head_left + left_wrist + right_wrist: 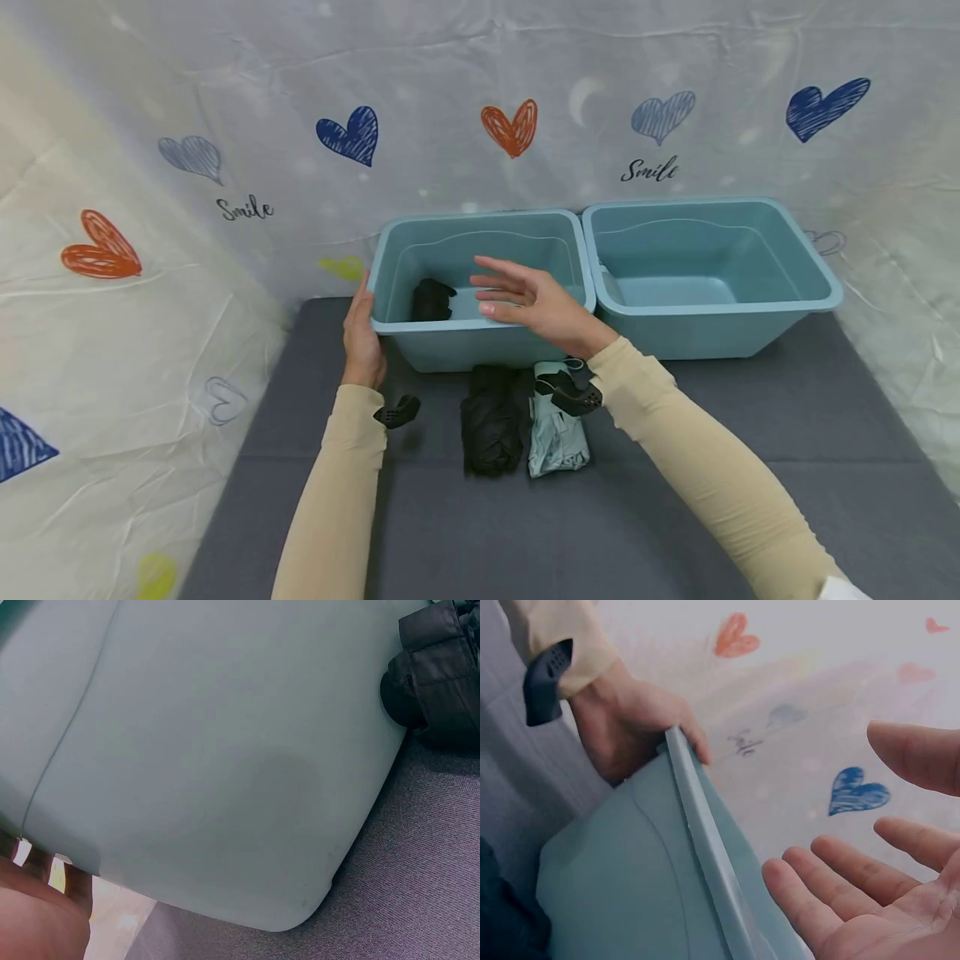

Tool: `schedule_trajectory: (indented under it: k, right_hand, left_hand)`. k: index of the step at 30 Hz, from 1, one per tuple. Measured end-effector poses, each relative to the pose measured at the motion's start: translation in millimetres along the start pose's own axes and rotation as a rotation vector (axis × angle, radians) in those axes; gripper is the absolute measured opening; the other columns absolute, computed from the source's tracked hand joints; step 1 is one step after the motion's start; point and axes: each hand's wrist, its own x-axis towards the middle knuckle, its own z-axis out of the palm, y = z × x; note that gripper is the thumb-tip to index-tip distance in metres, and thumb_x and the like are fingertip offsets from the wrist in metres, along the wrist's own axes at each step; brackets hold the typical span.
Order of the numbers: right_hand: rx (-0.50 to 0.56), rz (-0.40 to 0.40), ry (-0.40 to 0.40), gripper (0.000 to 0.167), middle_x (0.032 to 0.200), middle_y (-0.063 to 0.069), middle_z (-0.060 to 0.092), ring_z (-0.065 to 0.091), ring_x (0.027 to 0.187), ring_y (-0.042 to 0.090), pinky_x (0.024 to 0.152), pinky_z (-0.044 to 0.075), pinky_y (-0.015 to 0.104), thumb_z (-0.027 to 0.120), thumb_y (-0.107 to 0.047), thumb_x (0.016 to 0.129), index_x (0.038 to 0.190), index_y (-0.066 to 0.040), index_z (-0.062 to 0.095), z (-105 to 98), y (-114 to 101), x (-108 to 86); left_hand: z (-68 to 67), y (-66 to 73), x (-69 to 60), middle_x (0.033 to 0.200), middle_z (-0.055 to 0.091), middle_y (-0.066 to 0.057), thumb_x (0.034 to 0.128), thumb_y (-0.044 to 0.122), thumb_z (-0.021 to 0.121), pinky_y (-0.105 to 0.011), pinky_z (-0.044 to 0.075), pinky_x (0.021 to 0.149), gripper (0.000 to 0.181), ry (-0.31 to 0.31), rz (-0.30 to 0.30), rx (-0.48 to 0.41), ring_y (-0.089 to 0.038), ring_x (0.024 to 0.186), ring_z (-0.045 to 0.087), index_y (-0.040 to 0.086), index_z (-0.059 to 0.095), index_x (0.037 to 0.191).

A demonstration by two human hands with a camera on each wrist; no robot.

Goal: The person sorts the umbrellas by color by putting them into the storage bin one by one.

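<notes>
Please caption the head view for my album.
Left hand touching one blue tub, right hand open above it, a second tub alongside, a black bundle and a pale bundle in front.

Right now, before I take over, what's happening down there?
A person's left hand touches the left end of the left bin, while their right hand is open above that bin, holding nothing. A dark bundle lies inside it. In front, a black roll and a pale blue roll lie side by side on the table. The right bin stands alongside.
</notes>
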Motion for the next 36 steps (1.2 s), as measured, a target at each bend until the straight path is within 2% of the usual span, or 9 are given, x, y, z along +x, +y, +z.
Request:
schedule_trajectory:
  k: [4, 8, 13, 16, 21, 28, 32, 36]
  right_hand:
    - [-0.012, -0.014, 0.004, 0.067, 0.156, 0.006, 0.044, 0.042, 0.143, 0.028, 0.111, 0.043, 0.042, 0.064, -0.014, 0.103, 0.161, -0.023, 0.033, -4, 0, -26.7]
    - [-0.02, -0.003, 0.022, 0.066, 0.154, 0.003, 0.047, 0.043, 0.142, 0.027, 0.111, 0.042, 0.044, 0.066, -0.017, 0.102, 0.16, -0.027, 0.035, -9, 3, -50.5]
    - [-0.036, 0.038, 0.044, 0.066, 0.155, 0.01, 0.045, 0.045, 0.141, 0.024, 0.109, 0.044, 0.045, 0.066, -0.017, 0.101, 0.16, -0.026, 0.036, -14, 12, -79.2]
    - [-0.046, 0.074, 0.06, 0.067, 0.154, 0.012, 0.045, 0.045, 0.14, 0.027, 0.108, 0.046, 0.042, 0.067, -0.016, 0.101, 0.16, -0.023, 0.036, -17, 21, -95.5]
    - [-0.111, 0.173, 0.104, 0.068, 0.149, 0.017, 0.049, 0.049, 0.135, 0.037, 0.102, 0.05, 0.042, 0.073, -0.018, 0.097, 0.157, -0.014, 0.041, -23, 45, -116.6]
    - [-0.241, 0.33, 0.147, 0.071, 0.144, 0.024, 0.048, 0.055, 0.126, 0.039, 0.095, 0.051, 0.05, 0.078, -0.023, 0.093, 0.155, -0.013, 0.044, -29, 92, -128.1]
    - [-0.215, 0.398, 0.132, 0.075, 0.144, 0.026, 0.042, 0.054, 0.124, 0.039, 0.093, 0.051, 0.049, 0.079, -0.025, 0.092, 0.157, -0.016, 0.042, -26, 112, -127.5]
    - [-0.183, 0.423, 0.125, 0.078, 0.143, 0.027, 0.04, 0.054, 0.118, 0.036, 0.091, 0.051, 0.046, 0.082, -0.025, 0.09, 0.157, -0.018, 0.043, -21, 120, -123.6]
  left_hand:
    - [5.2, 12.4, -7.5, 0.168, 0.022, 0.003, 0.1129, 0.026, 0.029, -0.044, 0.023, 0.122, 0.051, -0.005, -0.011, -0.007, -0.017, 0.152, 0.023, 0.022, 0.024, 0.163]
    - [5.5, 13.9, -7.5, 0.168, 0.021, 0.003, 0.113, 0.027, 0.029, -0.045, 0.022, 0.122, 0.051, -0.004, -0.016, -0.02, -0.016, 0.152, 0.023, 0.023, 0.024, 0.163]
    - [4.0, 14.0, -6.6, 0.168, 0.022, 0.003, 0.1131, 0.026, 0.03, -0.044, 0.024, 0.122, 0.05, 0.0, -0.023, -0.009, -0.016, 0.152, 0.024, 0.024, 0.024, 0.163]
    - [3.5, 11.3, -4.9, 0.168, 0.022, 0.004, 0.1131, 0.026, 0.03, -0.043, 0.024, 0.121, 0.05, 0.005, -0.028, -0.006, -0.016, 0.152, 0.024, 0.025, 0.025, 0.163]
    - [-0.5, -4.1, 3.6, 0.167, 0.023, 0.005, 0.1131, 0.029, 0.03, -0.04, 0.025, 0.121, 0.049, 0.014, -0.021, -0.026, -0.015, 0.151, 0.024, 0.028, 0.026, 0.162]
    - [-3.8, -11.2, 6.9, 0.166, 0.025, 0.009, 0.1128, 0.034, 0.032, -0.039, 0.026, 0.121, 0.048, 0.029, -0.005, -0.014, -0.012, 0.15, 0.025, 0.032, 0.03, 0.161]
    - [-2.9, -11.5, 6.9, 0.166, 0.026, 0.008, 0.1128, 0.035, 0.032, -0.04, 0.026, 0.12, 0.048, 0.027, -0.002, -0.017, -0.013, 0.15, 0.027, 0.032, 0.03, 0.161]
    - [-2.1, -9.1, 5.7, 0.166, 0.025, 0.006, 0.1132, 0.031, 0.031, -0.041, 0.026, 0.12, 0.049, 0.019, -0.004, -0.029, -0.014, 0.15, 0.026, 0.029, 0.028, 0.162]
